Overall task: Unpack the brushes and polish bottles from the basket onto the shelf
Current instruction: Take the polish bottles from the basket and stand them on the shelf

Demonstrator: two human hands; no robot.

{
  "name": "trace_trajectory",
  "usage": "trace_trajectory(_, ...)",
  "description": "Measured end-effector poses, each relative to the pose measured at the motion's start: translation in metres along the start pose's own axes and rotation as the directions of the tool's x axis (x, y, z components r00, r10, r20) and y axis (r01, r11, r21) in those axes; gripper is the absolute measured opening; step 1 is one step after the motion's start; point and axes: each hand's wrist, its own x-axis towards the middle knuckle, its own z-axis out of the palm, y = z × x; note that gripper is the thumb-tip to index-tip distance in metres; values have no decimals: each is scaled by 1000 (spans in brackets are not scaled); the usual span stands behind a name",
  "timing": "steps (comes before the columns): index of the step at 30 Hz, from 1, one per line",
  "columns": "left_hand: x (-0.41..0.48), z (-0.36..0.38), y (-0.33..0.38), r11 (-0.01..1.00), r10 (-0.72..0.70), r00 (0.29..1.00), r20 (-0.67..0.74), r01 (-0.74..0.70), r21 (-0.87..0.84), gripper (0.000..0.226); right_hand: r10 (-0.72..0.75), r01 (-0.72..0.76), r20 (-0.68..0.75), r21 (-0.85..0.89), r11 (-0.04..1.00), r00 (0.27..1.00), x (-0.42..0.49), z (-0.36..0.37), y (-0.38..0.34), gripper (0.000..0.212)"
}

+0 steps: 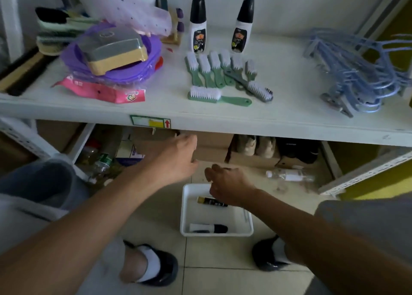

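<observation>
Shelf point(278, 116), white, at chest level. Already on it: two polish bottles point(198, 25) upright near the back, side by side, black caps up. In front of them a row of green brushes point(214, 72) lying handles toward the front edge, one more green brush crosswise in front of the row, and a grey brush point(258, 89) laid diagonally over the right end of the row.

Basket point(217, 212), white, on the floor tiles between the person's feet. Two items left inside: a dark bottle point(211, 201) with a gold end lying near the far wall, and a white-and-black bottle point(208, 228) lying near the near wall. No brushes visible in the basket.

Right hand point(227, 185) is low over the far rim of the basket, fingers loosely curled, just above the dark bottle. Contact with the bottle not evident; the hand is blurred and may be covering part of it, so I cannot tell whether it grips anything. Left hand point(176, 158) hangs below the shelf edge, relaxed, fingers partly curled, holding nothing visible.

Progress estimate: mostly done. All brushes appear to be out; two bottles placed, two still to lift and stand on the shelf. Free room beside the standing bottles looks sufficient.
</observation>
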Motion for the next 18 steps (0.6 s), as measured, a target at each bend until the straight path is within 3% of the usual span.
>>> trace_trajectory(3,0,2,3,998,-17,999,40,14,58,23,59,-64,236,14,998,970,-2,60,5,32)
trace_trajectory(7,5,5,6,994,8,999,44,-13,104,23,29,-10,516,-39,999,856,-1,134,2,30)
trace_trajectory(11,10,13,7,991,63,998,32,-66,118,28,17,-7,587,-19,1000,809,12,187,-7,29)
trace_trajectory(16,23,26,1,973,30,997,77,-47,227,26,99,-84,631,-54,995,769,11,233,-9,39)
trace_trajectory(18,28,26,-1,964,24,994,105,-51,261,23,103,-110,612,-27,994,784,8,245,-7,36)
